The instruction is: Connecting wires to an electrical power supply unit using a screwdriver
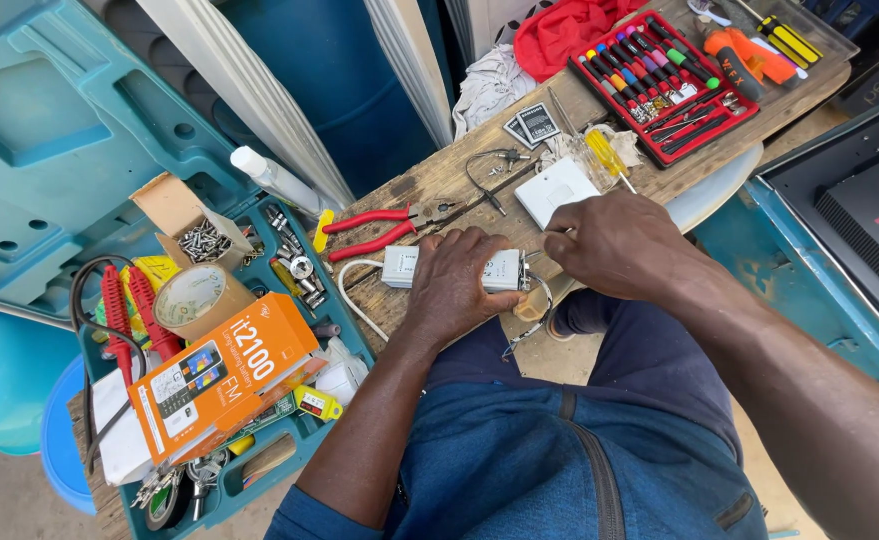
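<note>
My left hand (451,285) presses down on a small white box-shaped device (504,270) lying on the wooden board (439,175). A white cable (349,290) runs out of the device's left end. My right hand (614,240) is closed just right of the device, fingertips at its end; whatever it pinches is hidden. A square white cover plate (556,190) lies just beyond my right hand. Red-handled pliers (374,232) lie on the board left of the device.
A red tray of coloured screwdrivers (664,70) sits at the board's far end. An open teal toolbox (289,440) at left holds an orange carton (221,375), a tape roll (199,298), a box of screws (199,240) and red probes (124,310). A dark screen (864,215) lies right.
</note>
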